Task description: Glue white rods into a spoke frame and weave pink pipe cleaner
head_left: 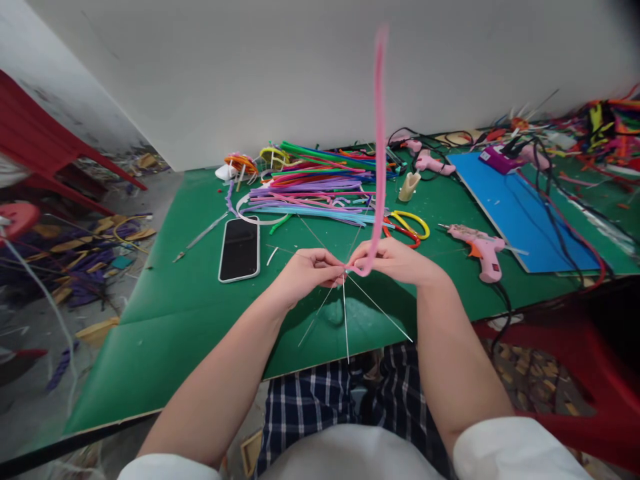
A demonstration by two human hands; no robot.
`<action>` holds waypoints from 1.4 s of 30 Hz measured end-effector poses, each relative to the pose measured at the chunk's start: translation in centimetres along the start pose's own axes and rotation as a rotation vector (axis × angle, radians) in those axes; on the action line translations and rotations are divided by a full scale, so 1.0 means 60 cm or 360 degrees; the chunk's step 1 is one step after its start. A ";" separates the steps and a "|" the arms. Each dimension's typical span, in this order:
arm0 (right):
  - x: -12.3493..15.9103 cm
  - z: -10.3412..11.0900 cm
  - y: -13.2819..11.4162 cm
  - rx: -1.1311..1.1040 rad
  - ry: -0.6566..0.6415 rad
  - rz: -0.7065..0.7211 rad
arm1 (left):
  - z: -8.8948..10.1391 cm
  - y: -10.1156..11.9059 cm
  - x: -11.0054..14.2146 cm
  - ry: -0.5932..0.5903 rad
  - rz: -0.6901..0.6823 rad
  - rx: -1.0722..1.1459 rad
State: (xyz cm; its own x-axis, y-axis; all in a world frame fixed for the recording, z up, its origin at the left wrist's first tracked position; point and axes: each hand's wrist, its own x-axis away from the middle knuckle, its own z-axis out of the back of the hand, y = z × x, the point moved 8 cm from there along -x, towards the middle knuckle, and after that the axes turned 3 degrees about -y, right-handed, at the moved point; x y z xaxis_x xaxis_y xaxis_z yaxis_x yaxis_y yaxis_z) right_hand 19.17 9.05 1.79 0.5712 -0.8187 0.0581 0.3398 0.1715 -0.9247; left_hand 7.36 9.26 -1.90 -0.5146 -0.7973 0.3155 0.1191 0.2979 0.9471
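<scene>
Close together above the front of the table, both my hands are closed in pinches. Thin metal wires (346, 320) spread out like spokes from a centre between my fingertips. My left hand (314, 272) pinches them at that centre, which its fingers partly hide. A pink pipe cleaner (381, 133) is in the fingers of my right hand (395, 259). Its lower end bends sharply toward the wire centre, and its long free part stands up high, blurred at the tip. Whether the pipe cleaner is wound on the wires I cannot tell.
Behind my hands lie many coloured pipe cleaners (320, 180) and yellow-and-red-handled scissors (413, 225). A phone (240, 250) lies left. Rightward are a pink glue gun (480, 248) with a cord, a blue board (520, 213) and a purple power strip (501, 160). A white wall (280, 73) rises behind.
</scene>
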 end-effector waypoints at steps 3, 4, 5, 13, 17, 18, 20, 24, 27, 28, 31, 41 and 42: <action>0.000 -0.002 0.002 0.0025 -0.0054 0.0008 | -0.001 -0.002 -0.001 -0.0016 0.0010 0.0014; 0.000 -0.003 0.002 0.0020 -0.0071 0.0016 | -0.001 -0.003 -0.001 -0.0013 0.0015 0.0020; 0.000 -0.004 0.003 0.0011 -0.0085 0.0027 | -0.001 -0.003 -0.001 -0.0009 0.0019 0.0024; -0.005 -0.006 0.007 0.0072 -0.0094 0.0063 | -0.005 -0.001 -0.001 -0.0005 0.0029 0.0041; -0.005 -0.008 0.010 0.0034 -0.0106 0.0062 | -0.004 -0.001 0.000 0.0008 0.0027 0.0055; -0.005 -0.010 0.010 0.0014 -0.0114 0.0055 | -0.004 -0.001 0.000 0.0008 0.0033 0.0055; -0.005 -0.012 0.011 -0.0022 -0.0122 0.0038 | -0.005 -0.002 0.000 -0.0005 0.0042 0.0054; -0.008 -0.012 0.013 -0.0034 -0.0097 0.0016 | -0.006 -0.002 -0.002 -0.0030 0.0033 0.0067; -0.013 -0.013 0.015 0.0008 -0.0064 0.0066 | -0.005 -0.001 -0.001 -0.0025 0.0037 0.0050; -0.015 -0.013 0.015 0.0026 -0.0046 0.0091 | -0.005 -0.001 -0.001 -0.0022 0.0042 0.0040; -0.017 -0.002 0.018 0.0097 0.0096 0.0109 | 0.000 0.000 0.000 0.0006 0.0053 0.0039; 0.047 0.073 -0.009 0.0253 0.0586 -0.0084 | 0.048 0.012 -0.004 0.0356 -0.0102 0.0127; 0.052 0.072 -0.015 0.0260 0.0566 -0.0075 | 0.050 0.013 -0.003 0.0371 -0.0112 0.0126</action>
State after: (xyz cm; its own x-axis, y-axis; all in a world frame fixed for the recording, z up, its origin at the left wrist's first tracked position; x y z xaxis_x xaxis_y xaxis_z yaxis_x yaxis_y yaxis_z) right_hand 23.87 8.69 4.45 0.2673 -0.9616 -0.0617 0.4902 0.1908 -0.8505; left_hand 5.01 11.20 -1.39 -0.3087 -0.9142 0.2625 0.0186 0.2701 0.9626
